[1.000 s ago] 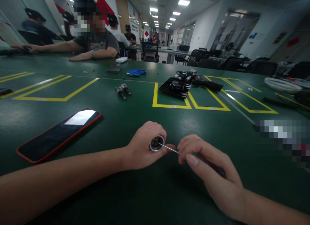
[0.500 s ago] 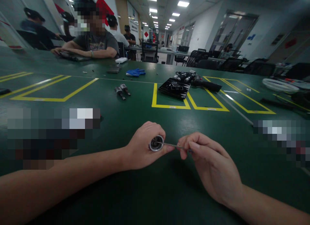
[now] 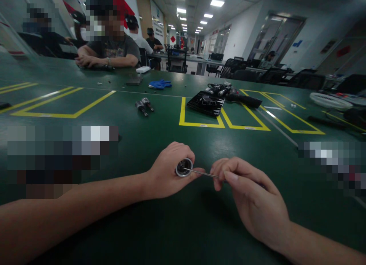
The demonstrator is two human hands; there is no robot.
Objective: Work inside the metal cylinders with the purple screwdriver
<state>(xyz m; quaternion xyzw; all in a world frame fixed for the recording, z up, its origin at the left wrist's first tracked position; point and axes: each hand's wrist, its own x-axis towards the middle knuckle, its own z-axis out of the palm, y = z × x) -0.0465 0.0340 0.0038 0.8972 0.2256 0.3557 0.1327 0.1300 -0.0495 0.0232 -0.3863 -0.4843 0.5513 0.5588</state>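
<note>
My left hand is wrapped round a small cylindrical part with a silver rim, its open end facing me. Most of its body is hidden by the fingers. Inside the rim it is dark, with some metal showing. My right hand pinches a thin metal rod, like a screwdriver shaft; its handle end is mostly covered by my fingers. The rod's tip reaches into the open end of the part. Both hands are held above the green table.
Two small metal-and-black parts lie beyond my left hand. Farther off are a blue glove, a black glossy packet and several dark metal pieces. Yellow tape outlines mark the table. A person sits across it.
My right hand has shifted slightly right and down with the rod. The left hand stays nearly still round the part. Across the table, the person's hands have moved to the right.
</note>
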